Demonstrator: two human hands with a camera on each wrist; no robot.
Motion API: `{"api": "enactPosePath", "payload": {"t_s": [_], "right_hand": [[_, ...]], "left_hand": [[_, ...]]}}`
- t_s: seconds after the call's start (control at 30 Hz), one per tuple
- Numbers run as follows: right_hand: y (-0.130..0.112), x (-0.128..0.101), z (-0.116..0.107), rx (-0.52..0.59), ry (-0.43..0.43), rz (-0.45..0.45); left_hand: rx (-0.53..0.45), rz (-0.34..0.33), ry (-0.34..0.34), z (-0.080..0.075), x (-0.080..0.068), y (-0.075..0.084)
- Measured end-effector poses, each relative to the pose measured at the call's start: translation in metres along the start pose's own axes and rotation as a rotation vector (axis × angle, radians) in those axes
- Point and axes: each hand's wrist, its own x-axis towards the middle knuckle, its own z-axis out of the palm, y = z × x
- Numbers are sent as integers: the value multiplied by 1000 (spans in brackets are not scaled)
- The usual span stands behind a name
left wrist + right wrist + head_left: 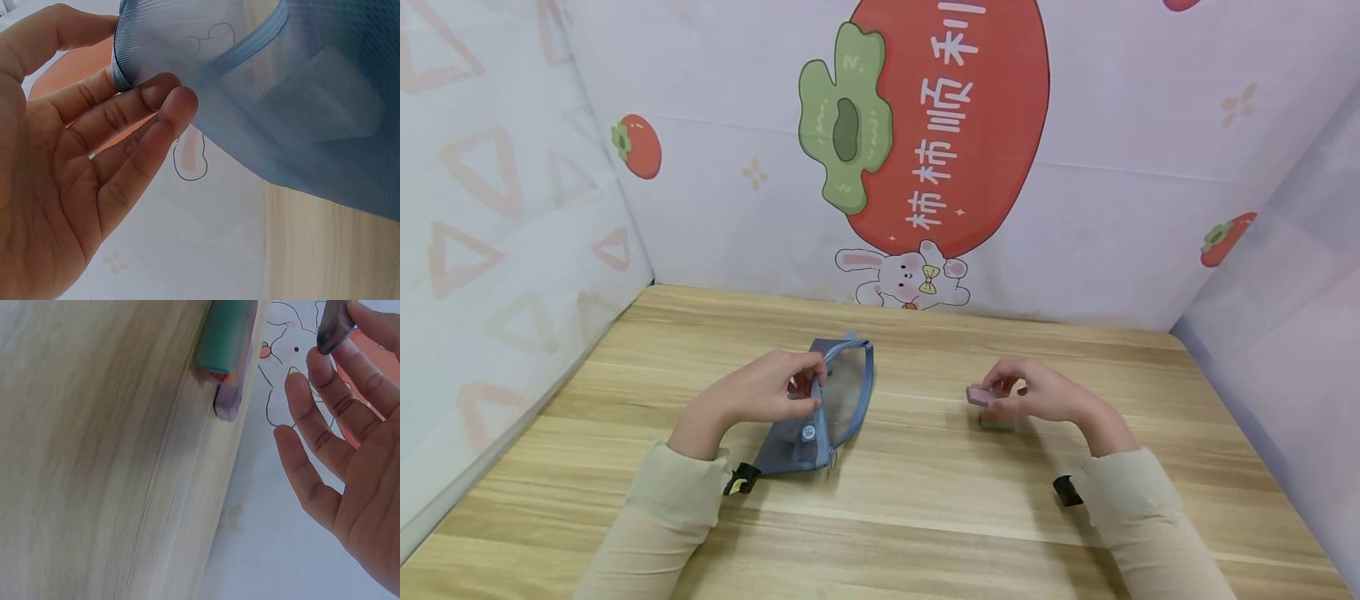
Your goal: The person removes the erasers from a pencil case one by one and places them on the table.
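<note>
- Left hand: rests on the wooden table left of centre, thumb and fingers pinching the zipper edge of a blue mesh pouch; the left wrist view shows the fabric rim caught between thumb and fingertips, the palm otherwise relaxed.
- Blue mesh pouch: lies on the table just right of the left hand, its mouth held apart along the light blue zipper band; a small round label shows near its lower end, and pale flat contents are dimly visible through the mesh.
- Right hand: raised just above the table right of centre, fingertips holding a small pink block at its left side; in the right wrist view the remaining fingers are spread and nearly straight.
- Green block: lies on the table directly beneath the right hand, just below the pink block; whether the two touch cannot be told.
- Sleeves: both forearms wear beige sleeves, each with a dark strap at the wrist.
- Surround: a backdrop printed with a large red persimmon, white characters and a cartoon rabbit stands behind the table; pale panels close the left and right sides.
</note>
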Motion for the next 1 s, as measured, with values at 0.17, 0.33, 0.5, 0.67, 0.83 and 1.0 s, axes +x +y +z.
{"api": "enactPosePath", "payload": {"t_s": [0.17, 0.33, 0.5, 0.67, 0.83, 1.0], "right_hand": [[3, -7, -5, -31, 20, 11], [7, -14, -9, -43, 39, 19], [12, -18, -12, -54, 51, 29], [13, -22, -16, -51, 50, 37], [18, -25, -18, -54, 50, 52], [24, -28, -20, -49, 58, 51]], "left_hand": [[2, 2, 1, 0, 0, 0], [-1, 6, 4, 0, 0, -1], [-4, 6, 4, 0, 0, -1], [-3, 4, 3, 0, 0, -1], [-1, 6, 6, 0, 0, 0], [5, -2, 5, 0, 0, 1]]}}
